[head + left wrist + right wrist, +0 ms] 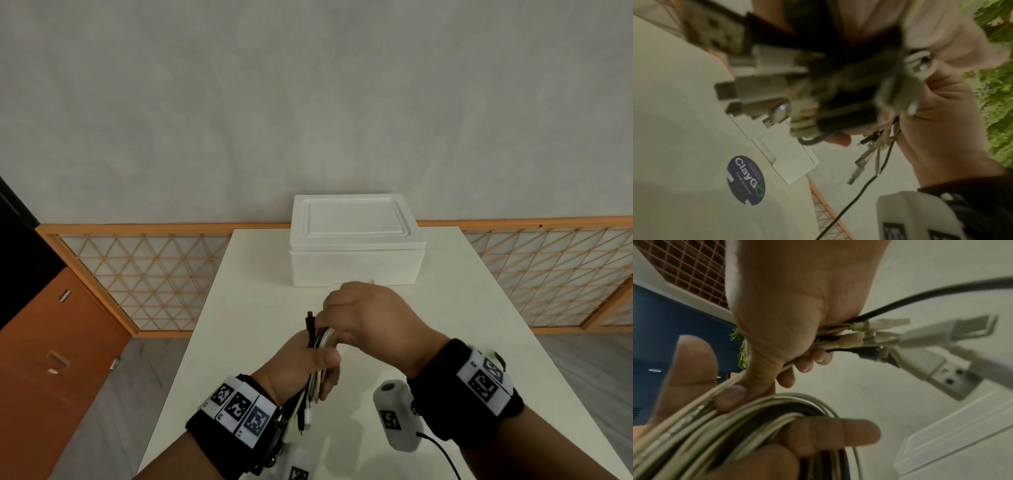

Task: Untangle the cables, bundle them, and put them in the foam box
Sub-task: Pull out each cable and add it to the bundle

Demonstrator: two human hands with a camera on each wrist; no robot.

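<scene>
A bundle of white and black cables [318,337] is held upright over the white table [246,308], between both hands. My left hand [305,359] grips its lower part, and plug ends [307,416] hang below my wrist. Just above, my right hand [359,318] is curled over the upper loops. In the right wrist view the looped cables [735,418] lie across my right fingers [838,433]. There the left hand [787,305] clamps the strands, and USB plugs [931,340] stick out past it. The left wrist view shows blurred plugs [756,81]. The white foam box [356,240] stands behind the hands with its lid on.
The box [941,443] sits at the table's far edge, against a grey wall. A wooden lattice panel [144,274] runs along the floor behind the table. An orange cabinet [51,359] stands at left. A round dark sticker [746,180] shows on a white surface.
</scene>
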